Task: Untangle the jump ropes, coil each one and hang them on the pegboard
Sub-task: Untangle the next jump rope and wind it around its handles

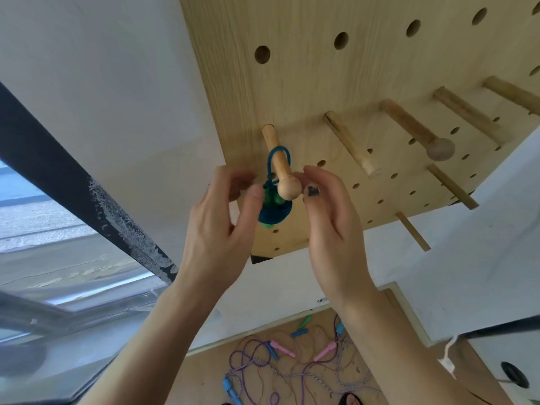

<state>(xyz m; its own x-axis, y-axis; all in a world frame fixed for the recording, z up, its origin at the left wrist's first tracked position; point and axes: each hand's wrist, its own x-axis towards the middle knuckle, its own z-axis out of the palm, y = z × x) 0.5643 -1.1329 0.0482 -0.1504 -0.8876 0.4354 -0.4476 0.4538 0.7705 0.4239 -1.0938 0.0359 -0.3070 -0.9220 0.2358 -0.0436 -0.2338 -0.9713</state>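
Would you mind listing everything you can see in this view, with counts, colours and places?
pegboard: one, light wood with round holes, on the white wall, upper right.
knobbed peg: one, pale wood, leftmost on the board, carrying the coiled rope.
other pegs: at least six, wood, to the right; one has a round knob.
coiled jump rope: one, blue cord with green handles, hanging by a loop over the knobbed peg.
loose jump ropes: several, tangled, purple cords with pink, blue and green handles, on the wooden floor below.
window: one, dark frame, left.
left hand: fingers loosely curled beside the coil; contact unclear.
right hand: open, just right of the knob.
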